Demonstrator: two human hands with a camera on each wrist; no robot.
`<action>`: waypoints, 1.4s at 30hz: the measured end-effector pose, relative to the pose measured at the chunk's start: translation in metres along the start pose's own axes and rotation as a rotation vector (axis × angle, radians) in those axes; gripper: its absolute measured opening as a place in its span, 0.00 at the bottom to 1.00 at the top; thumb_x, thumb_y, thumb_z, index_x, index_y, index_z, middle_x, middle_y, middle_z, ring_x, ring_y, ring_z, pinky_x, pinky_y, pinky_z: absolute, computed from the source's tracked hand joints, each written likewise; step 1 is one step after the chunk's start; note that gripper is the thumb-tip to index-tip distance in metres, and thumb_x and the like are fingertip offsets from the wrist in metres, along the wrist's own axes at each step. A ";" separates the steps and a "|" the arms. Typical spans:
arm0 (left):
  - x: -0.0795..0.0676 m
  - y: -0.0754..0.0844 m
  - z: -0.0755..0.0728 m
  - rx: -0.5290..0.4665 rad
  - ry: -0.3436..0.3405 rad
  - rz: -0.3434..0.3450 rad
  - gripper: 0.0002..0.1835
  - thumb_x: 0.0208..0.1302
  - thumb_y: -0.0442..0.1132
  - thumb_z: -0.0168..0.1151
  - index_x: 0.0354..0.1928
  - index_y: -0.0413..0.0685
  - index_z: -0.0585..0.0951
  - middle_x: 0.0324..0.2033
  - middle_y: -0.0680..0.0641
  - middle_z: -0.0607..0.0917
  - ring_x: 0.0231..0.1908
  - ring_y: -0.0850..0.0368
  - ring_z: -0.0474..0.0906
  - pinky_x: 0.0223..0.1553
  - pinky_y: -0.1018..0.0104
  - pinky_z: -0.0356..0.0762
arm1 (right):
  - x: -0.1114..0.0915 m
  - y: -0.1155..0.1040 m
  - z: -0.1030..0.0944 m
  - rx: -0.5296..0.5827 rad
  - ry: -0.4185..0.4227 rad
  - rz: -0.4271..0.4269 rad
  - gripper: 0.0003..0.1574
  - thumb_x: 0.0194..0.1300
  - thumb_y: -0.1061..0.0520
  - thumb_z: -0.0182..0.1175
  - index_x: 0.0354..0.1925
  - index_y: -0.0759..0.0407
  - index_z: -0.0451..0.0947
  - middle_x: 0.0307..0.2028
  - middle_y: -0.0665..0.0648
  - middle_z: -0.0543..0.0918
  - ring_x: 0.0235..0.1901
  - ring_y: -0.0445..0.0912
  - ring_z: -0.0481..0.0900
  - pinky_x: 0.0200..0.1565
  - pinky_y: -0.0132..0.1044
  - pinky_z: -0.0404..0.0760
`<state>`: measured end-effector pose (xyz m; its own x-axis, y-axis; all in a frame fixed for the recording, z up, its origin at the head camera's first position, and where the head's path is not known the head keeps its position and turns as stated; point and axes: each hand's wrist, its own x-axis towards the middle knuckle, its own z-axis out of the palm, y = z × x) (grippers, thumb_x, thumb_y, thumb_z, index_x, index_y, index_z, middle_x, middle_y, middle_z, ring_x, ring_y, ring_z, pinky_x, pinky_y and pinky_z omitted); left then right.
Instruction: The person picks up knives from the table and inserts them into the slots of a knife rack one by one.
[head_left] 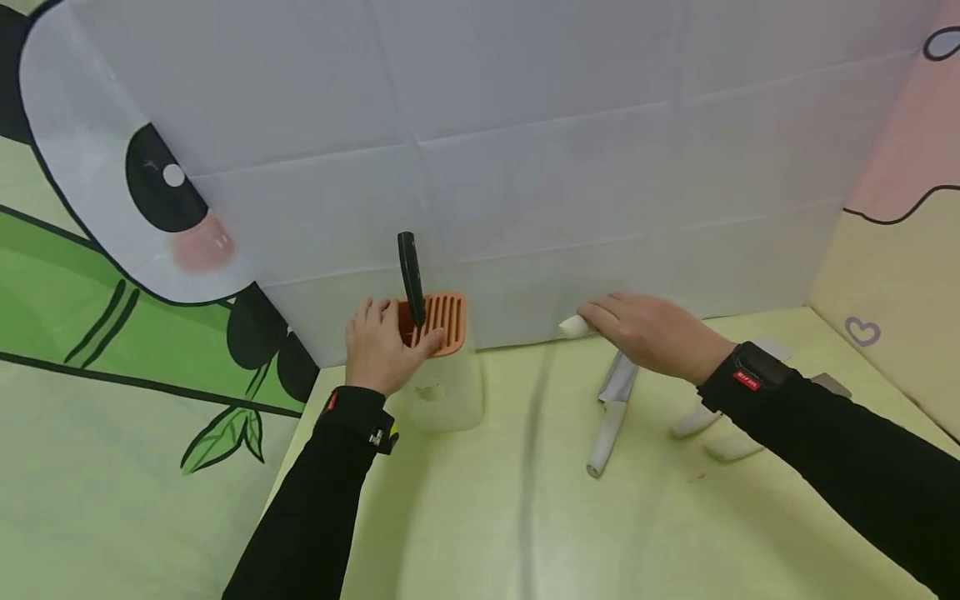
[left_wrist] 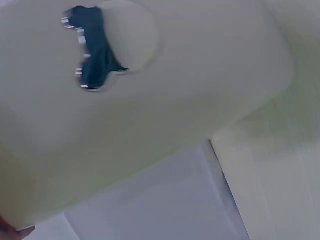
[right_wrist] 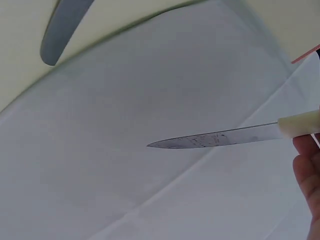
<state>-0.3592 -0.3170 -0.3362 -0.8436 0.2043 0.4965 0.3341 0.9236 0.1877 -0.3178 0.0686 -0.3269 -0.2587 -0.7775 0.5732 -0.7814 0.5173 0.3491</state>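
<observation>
**Pointed kitchen knife (right_wrist: 215, 141) up in the right hand (head_left: 652, 337), left hand (head_left: 384, 357) on the knife block (head_left: 450, 402)!**

Biggest first, clock centred on the head view: the white backdrop (head_left: 525, 183) fills twelve o'clock, and the pale yellow-green tabletop (head_left: 570, 525) spreads below towards six. The cream knife block stands upright at seven, capped by an orange slotted top (head_left: 447, 323). And what's inside? A black handle (head_left: 408, 271) pokes up out of it, tipped just short of twelve; whatever is below is hidden.

Left hand, at eight: curled over the block's upper edge, thumb across the orange top. Right hand, at three: gripping the pointed knife by its pale handle, well apart from the block; the right-wrist view has that marked blade pointing to nine.

On the tabletop, a loose kitchen knife (head_left: 609, 432) lies at four, with two pale handles (head_left: 733, 447) farther out, partly under the right sleeve (head_left: 832, 446).
</observation>
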 end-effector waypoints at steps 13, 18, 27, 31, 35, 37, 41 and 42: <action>0.005 0.004 0.017 0.113 -0.125 0.193 0.48 0.50 0.82 0.44 0.57 0.49 0.75 0.39 0.46 0.85 0.59 0.47 0.67 0.68 0.51 0.52 | 0.081 -0.003 -0.025 0.116 0.174 0.061 0.19 0.60 0.64 0.62 0.49 0.65 0.70 0.34 0.57 0.78 0.29 0.44 0.72 0.29 0.36 0.78; 0.006 0.004 0.018 0.098 -0.145 0.176 0.46 0.48 0.82 0.44 0.48 0.49 0.79 0.33 0.47 0.85 0.57 0.50 0.68 0.68 0.58 0.51 | 0.112 -0.006 -0.027 0.265 0.231 0.143 0.21 0.62 0.62 0.62 0.52 0.64 0.69 0.41 0.58 0.80 0.41 0.46 0.78 0.39 0.41 0.81; 0.010 0.005 0.014 0.140 -0.154 0.177 0.45 0.48 0.82 0.45 0.44 0.48 0.79 0.32 0.47 0.86 0.52 0.49 0.73 0.70 0.58 0.45 | 0.154 -0.012 -0.021 0.459 0.306 0.230 0.19 0.65 0.61 0.59 0.53 0.65 0.69 0.41 0.57 0.81 0.41 0.41 0.79 0.41 0.35 0.81; 0.010 0.002 0.013 0.142 -0.154 0.159 0.45 0.48 0.82 0.46 0.44 0.48 0.79 0.32 0.46 0.86 0.54 0.49 0.71 0.70 0.59 0.46 | 0.171 -0.018 -0.012 0.557 0.352 0.263 0.20 0.64 0.62 0.60 0.53 0.66 0.69 0.41 0.56 0.80 0.39 0.39 0.78 0.43 0.32 0.80; 0.008 0.000 0.015 0.136 -0.161 0.147 0.46 0.47 0.83 0.44 0.45 0.49 0.80 0.32 0.47 0.86 0.50 0.49 0.74 0.70 0.58 0.46 | 0.185 -0.026 -0.002 0.621 0.381 0.283 0.18 0.63 0.62 0.61 0.50 0.64 0.70 0.38 0.54 0.81 0.37 0.37 0.78 0.41 0.31 0.80; 0.007 -0.001 0.014 0.131 -0.160 0.138 0.47 0.47 0.84 0.43 0.46 0.50 0.80 0.32 0.47 0.85 0.50 0.49 0.74 0.69 0.57 0.47 | 0.191 -0.029 0.003 0.646 0.397 0.288 0.17 0.63 0.62 0.61 0.50 0.64 0.71 0.38 0.53 0.81 0.37 0.36 0.78 0.40 0.30 0.80; 0.007 -0.002 0.012 0.155 -0.172 0.146 0.46 0.47 0.84 0.41 0.43 0.50 0.80 0.28 0.49 0.84 0.43 0.50 0.77 0.70 0.57 0.42 | 0.202 -0.036 0.011 0.695 0.411 0.324 0.18 0.64 0.61 0.60 0.51 0.64 0.70 0.37 0.53 0.82 0.36 0.35 0.78 0.40 0.29 0.79; 0.007 -0.002 0.011 0.161 -0.180 0.149 0.46 0.47 0.84 0.40 0.42 0.51 0.80 0.27 0.50 0.83 0.41 0.50 0.78 0.70 0.57 0.41 | 0.203 -0.037 0.012 0.702 0.406 0.336 0.18 0.64 0.60 0.60 0.51 0.64 0.70 0.37 0.53 0.82 0.37 0.36 0.78 0.40 0.29 0.79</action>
<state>-0.3704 -0.3136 -0.3427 -0.8561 0.3825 0.3476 0.4010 0.9158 -0.0200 -0.3483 -0.1129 -0.2322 -0.4198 -0.3672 0.8300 -0.9038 0.2529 -0.3452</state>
